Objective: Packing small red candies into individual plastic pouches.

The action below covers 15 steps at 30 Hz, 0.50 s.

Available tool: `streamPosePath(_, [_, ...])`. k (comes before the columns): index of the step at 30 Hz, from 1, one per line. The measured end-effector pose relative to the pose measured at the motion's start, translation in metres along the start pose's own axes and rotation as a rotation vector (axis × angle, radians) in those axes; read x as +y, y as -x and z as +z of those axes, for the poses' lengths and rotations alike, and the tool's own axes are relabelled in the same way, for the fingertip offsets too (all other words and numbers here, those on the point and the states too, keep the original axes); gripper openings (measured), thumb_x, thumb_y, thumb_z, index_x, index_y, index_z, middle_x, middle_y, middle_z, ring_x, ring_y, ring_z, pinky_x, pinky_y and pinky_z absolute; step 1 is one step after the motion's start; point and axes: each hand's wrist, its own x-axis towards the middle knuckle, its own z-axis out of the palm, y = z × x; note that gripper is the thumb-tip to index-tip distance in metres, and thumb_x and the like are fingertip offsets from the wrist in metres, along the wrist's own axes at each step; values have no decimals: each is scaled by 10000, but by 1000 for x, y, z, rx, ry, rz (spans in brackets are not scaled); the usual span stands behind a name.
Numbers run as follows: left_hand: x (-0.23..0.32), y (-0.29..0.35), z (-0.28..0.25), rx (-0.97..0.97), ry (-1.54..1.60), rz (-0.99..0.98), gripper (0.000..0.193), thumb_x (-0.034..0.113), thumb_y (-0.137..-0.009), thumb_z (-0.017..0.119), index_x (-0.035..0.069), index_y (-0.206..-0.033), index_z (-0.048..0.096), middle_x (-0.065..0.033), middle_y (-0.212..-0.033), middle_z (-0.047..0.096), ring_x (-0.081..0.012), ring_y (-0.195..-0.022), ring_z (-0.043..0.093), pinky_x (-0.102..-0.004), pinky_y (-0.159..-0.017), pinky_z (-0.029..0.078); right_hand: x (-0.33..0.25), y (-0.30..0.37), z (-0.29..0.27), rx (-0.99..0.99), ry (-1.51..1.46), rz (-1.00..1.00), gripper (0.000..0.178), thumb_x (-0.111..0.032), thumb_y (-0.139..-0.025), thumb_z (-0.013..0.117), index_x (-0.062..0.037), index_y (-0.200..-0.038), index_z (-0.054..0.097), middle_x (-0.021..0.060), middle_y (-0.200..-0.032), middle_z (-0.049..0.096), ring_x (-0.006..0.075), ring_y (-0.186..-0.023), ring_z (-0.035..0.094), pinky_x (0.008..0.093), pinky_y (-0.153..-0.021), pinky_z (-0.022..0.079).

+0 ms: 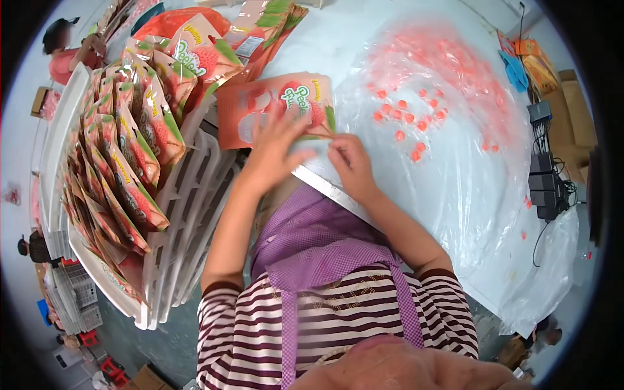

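A pink snack pouch (234, 110) with a green edge and a fruit picture lies flat near the front edge of the work table. Across its lower middle rests my left hand (276, 149), fingers spread and slightly blurred. At the pouch's lower right corner, my right hand (352, 166) pinches the edge between thumb and curled fingers. Small red pieces (421, 125) lie scattered on a clear plastic sheet (448, 188) to the right, with a larger heap of red pieces (442, 58) behind them.
On my left, white plastic trays (188, 214) are stacked, the top one packed with upright pouches (133, 143). More pouches (257, 36) lie at the back. Black power adapters (546, 185) with cables sit at the right edge. A co-worker (71, 52) is at the far left.
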Motion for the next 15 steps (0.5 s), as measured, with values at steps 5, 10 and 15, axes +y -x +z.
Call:
streamPosePath(5, [-32, 17, 42, -70, -151, -83, 548, 372, -796, 625, 154, -1283, 496, -176, -1377, 385, -355, -1327, 256, -540, -1070, 101, -5, -7, 0, 94, -274, 154, 188, -84, -896, 542, -12, -1063, 495, 99, -1150, 503, 118, -975, 513, 255, -836, 442])
streamPosePath(10, [-38, 42, 55, 325, 454, -322, 213, 179, -875, 567, 46, -1009, 666, -154, -1003, 655, -317, -1152, 510, -453, -1071, 228, 7, -5, -1, 114, -218, 210, 213, -103, -910, 532, 4, -1089, 487, 99, -1122, 524, 113, -970, 521, 252, -850, 435])
streamPosePath(15, [-35, 45, 56, 443, 743, -530, 127, 132, -836, 608, 33, -835, 687, -92, -906, 677, -217, -1010, 595, -433, -1079, 222, 6, -11, -4, 70, -276, 273, 311, -219, -948, 478, 30, -1133, 482, 94, -1032, 566, 131, -875, 565, 259, -830, 446])
